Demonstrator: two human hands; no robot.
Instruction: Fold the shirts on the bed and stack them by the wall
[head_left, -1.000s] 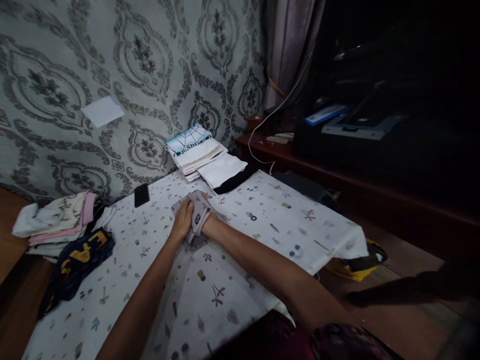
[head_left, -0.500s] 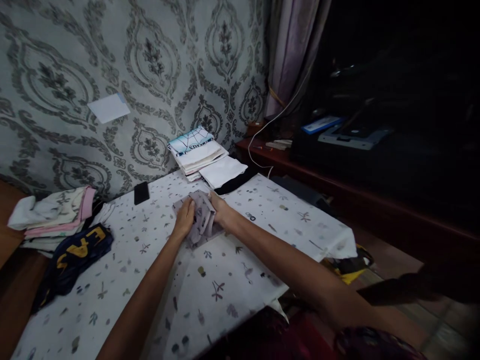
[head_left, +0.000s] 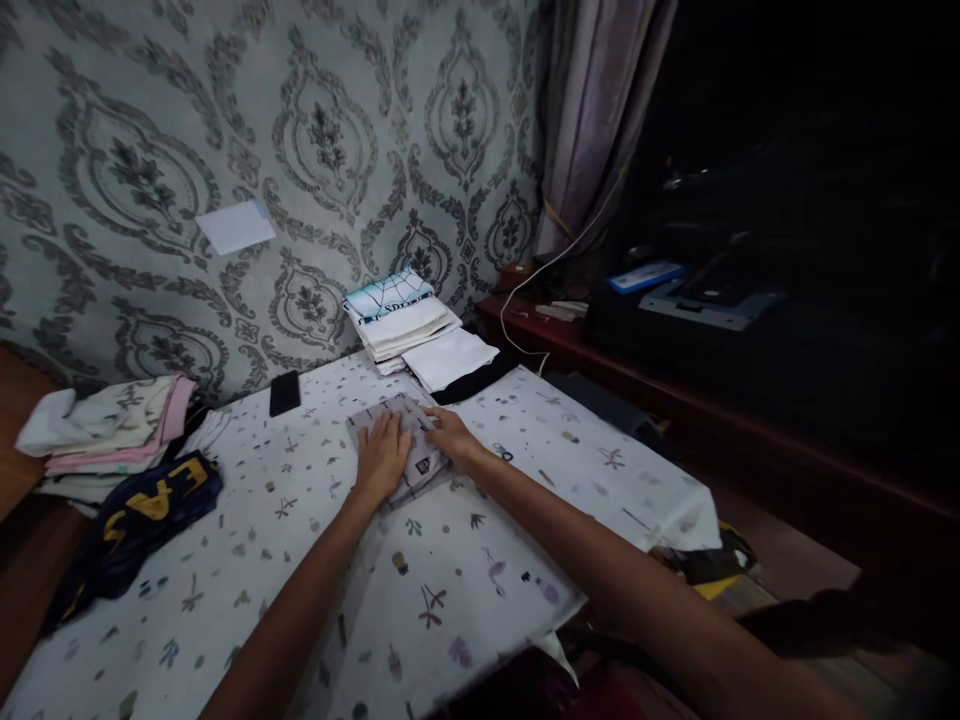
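Observation:
A grey garment [head_left: 424, 466] with dark marks lies folded into a flat rectangle on the patterned tablecloth [head_left: 315, 560]. My left hand [head_left: 382, 455] rests flat on its left part, fingers stretched out over the fabric. At the right edge of the garment, my right hand [head_left: 454, 438] has its fingers bent and closed on the cloth. Just beyond the garment stands a stack of folded clothes [head_left: 401, 318], with a spider-web print on top. A white folded cloth [head_left: 450, 358] lies beside it on a black one [head_left: 480, 380].
Folded clothes in white and pink [head_left: 112, 425] are piled at the left, by a navy garment with yellow letters [head_left: 150, 510]. A black phone [head_left: 285, 393] lies near the wall. A white cable [head_left: 514, 290] hangs over the dark red shelf [head_left: 491, 315].
The grey garment, bunched and raised between both hands before, now lies flat and folded. My left hand has gone from gripping it to lying spread on top. The view has shifted slightly.

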